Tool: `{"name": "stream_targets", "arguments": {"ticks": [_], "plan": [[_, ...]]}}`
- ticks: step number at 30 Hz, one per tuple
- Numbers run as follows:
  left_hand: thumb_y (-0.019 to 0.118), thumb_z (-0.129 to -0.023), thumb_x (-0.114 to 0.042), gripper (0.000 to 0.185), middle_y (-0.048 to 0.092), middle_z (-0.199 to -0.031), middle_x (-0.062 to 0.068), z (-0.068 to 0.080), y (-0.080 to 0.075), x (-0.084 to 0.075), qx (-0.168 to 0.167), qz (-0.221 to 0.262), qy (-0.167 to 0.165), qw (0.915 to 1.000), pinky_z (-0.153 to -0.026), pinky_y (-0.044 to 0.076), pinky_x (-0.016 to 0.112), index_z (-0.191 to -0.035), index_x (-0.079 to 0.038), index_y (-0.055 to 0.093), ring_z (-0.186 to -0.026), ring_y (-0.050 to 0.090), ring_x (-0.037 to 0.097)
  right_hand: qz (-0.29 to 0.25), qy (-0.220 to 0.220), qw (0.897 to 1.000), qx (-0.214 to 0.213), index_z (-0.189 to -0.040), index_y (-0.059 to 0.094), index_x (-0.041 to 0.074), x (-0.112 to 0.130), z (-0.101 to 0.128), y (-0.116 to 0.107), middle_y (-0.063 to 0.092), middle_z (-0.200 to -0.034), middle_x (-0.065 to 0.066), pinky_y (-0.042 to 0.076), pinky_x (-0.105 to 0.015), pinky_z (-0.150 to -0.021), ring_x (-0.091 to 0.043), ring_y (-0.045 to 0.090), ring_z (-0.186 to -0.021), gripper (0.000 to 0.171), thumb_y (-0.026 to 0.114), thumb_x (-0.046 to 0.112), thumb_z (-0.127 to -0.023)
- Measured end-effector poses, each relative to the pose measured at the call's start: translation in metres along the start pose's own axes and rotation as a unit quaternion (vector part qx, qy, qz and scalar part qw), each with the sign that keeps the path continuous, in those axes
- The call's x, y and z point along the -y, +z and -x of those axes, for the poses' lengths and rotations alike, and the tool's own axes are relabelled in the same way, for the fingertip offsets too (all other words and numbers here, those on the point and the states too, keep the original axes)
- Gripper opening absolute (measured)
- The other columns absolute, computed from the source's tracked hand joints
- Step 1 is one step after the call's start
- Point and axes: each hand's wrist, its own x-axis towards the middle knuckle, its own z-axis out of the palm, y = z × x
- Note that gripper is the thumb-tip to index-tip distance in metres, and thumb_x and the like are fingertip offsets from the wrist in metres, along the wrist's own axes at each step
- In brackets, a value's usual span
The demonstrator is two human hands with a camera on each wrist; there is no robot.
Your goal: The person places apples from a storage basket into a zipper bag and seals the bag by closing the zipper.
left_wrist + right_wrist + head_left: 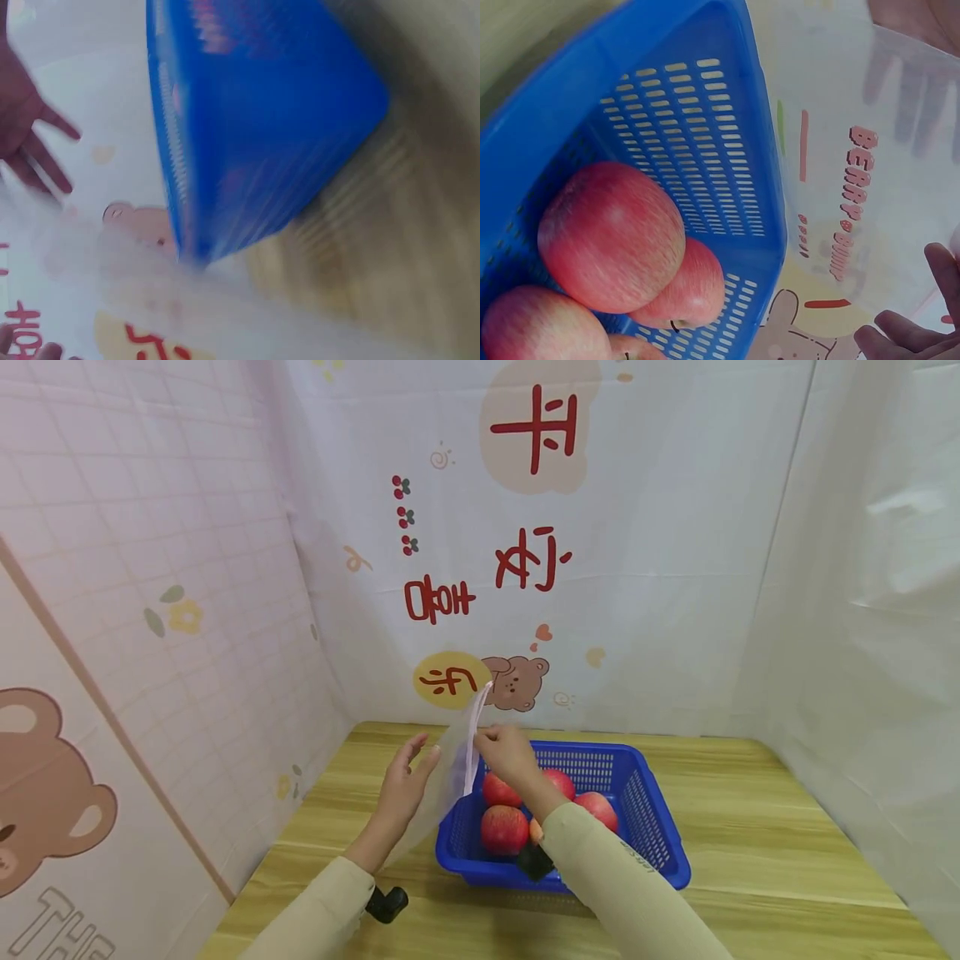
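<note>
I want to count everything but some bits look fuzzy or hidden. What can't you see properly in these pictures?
- Head view: the right sleeve covers part of the apples in the blue basket, so their count is unsure.
- Left wrist view: the basket and clear bag are smeared by blur; no apples show.
- Right wrist view: the right hand and lowest apples are cut off by the edge.
- Head view: the left hand sits behind the bag, grip unclear.

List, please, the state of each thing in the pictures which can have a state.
plastic bag: held upright beside the basket, right fingers pinching its top edge.
blue basket: upright on the table, holding apples.
apples: inside the basket, untouched.
left hand: open, flat against the bag.
right hand: pinching the bag.
</note>
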Motion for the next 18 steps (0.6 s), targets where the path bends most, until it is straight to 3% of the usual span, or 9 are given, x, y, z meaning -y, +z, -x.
{"name": "stream_targets", "arguments": {"ticks": [4, 10, 14, 18], "plan": [[0.061, -0.099, -0.033, 0.054, 0.043, -0.149, 0.021, -0.023, -0.004, -0.015, 0.033, -0.057, -0.023, 0.9976, -0.112, 0.029, 0.057, -0.143, -0.004, 0.048, -0.141, 0.033, 0.039, 0.013, -0.014, 1.000, -0.015, -0.098, 0.080, 0.008, -0.001, 0.002, 0.004, 0.062, -0.080, -0.005, 0.043, -0.032, -0.063, -0.021, 0.053, -0.072, 0.025, 0.058, 0.019, -0.096], [0.060, -0.098, -0.037, 0.062, 0.039, -0.151, 0.022, -0.054, 0.002, -0.036, 0.131, -0.110, -0.051, 0.9839, -0.108, 0.036, 0.057, -0.146, -0.001, 0.042, -0.137, 0.038, 0.039, 0.025, -0.014, 0.999, -0.028, -0.098, 0.080, 0.008, -0.001, 0.003, 0.010, 0.054, -0.059, -0.003, 0.040, -0.033, -0.059, -0.022, 0.049, -0.064, 0.026, 0.058, 0.022, -0.096], [0.063, -0.095, -0.039, 0.068, 0.041, -0.149, 0.022, -0.061, 0.010, -0.040, 0.168, -0.141, -0.061, 0.9737, -0.105, 0.039, 0.056, -0.147, -0.002, 0.041, -0.131, 0.044, 0.039, 0.039, -0.019, 0.999, -0.033, -0.098, 0.080, 0.009, -0.003, 0.006, 0.014, 0.054, -0.062, 0.000, 0.039, -0.031, -0.056, -0.020, 0.049, -0.063, 0.026, 0.057, 0.020, -0.094], [0.066, -0.093, -0.036, 0.068, 0.040, -0.148, 0.025, -0.061, 0.015, -0.038, 0.172, -0.168, -0.049, 0.9694, -0.106, 0.037, 0.056, -0.146, -0.001, 0.044, -0.134, 0.040, 0.040, 0.046, -0.023, 0.998, -0.044, -0.096, 0.079, 0.010, -0.006, 0.009, 0.018, 0.059, -0.066, -0.003, 0.039, -0.031, -0.055, -0.021, 0.052, -0.066, 0.024, 0.057, 0.018, -0.093]]}}
